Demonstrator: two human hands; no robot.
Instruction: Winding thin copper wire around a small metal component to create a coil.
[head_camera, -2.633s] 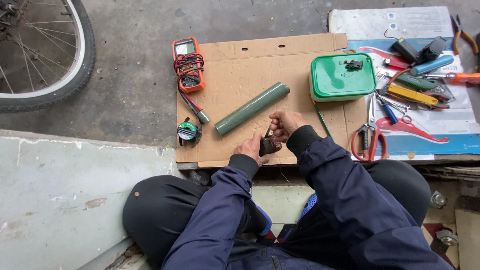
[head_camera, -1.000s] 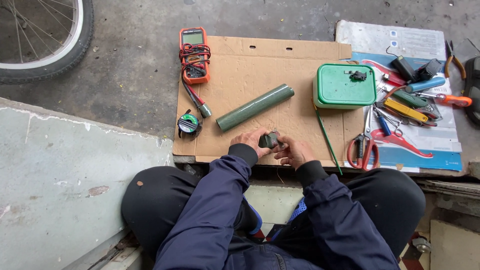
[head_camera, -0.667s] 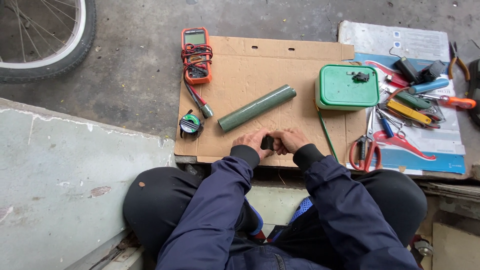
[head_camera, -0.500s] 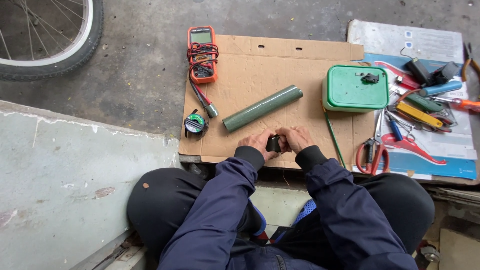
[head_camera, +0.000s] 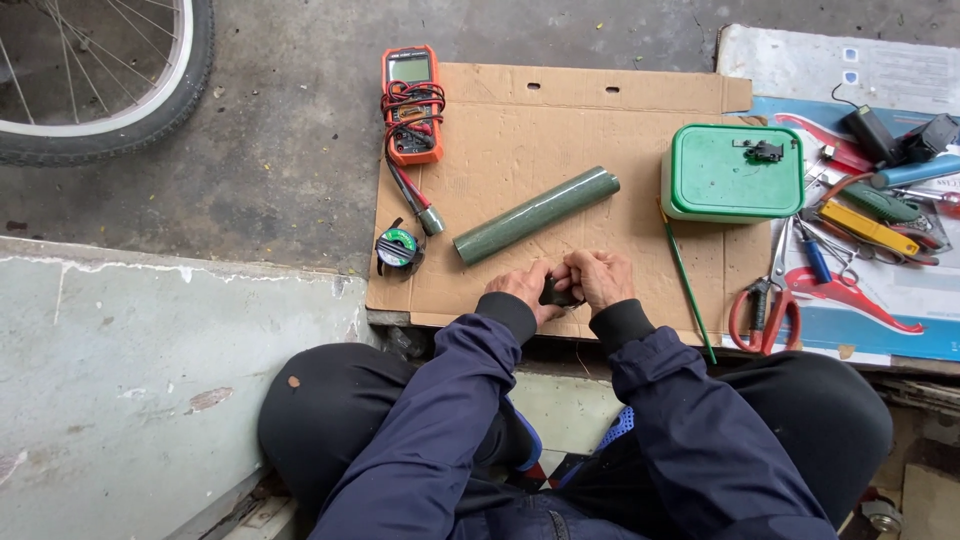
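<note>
My left hand (head_camera: 524, 287) and my right hand (head_camera: 598, 278) meet over the near edge of a flat cardboard sheet (head_camera: 530, 130). Between them they grip a small dark object (head_camera: 556, 294), mostly hidden by my fingers. Just beyond my hands lies a dark green tube (head_camera: 536, 215), set at a slant on the cardboard. A thin green rod (head_camera: 686, 285) lies to the right of my right hand.
An orange multimeter (head_camera: 411, 104) with coiled leads sits at the cardboard's far left, a small solder spool (head_camera: 397, 248) below it. A green lidded box (head_camera: 733, 172), red scissors (head_camera: 766, 305) and several hand tools (head_camera: 870, 210) lie right. A bicycle wheel (head_camera: 110, 110) stands far left.
My hands have stayed together on the small dark object, first raised and turned, now lower near the cardboard's edge. The view has shifted slightly rightward.
</note>
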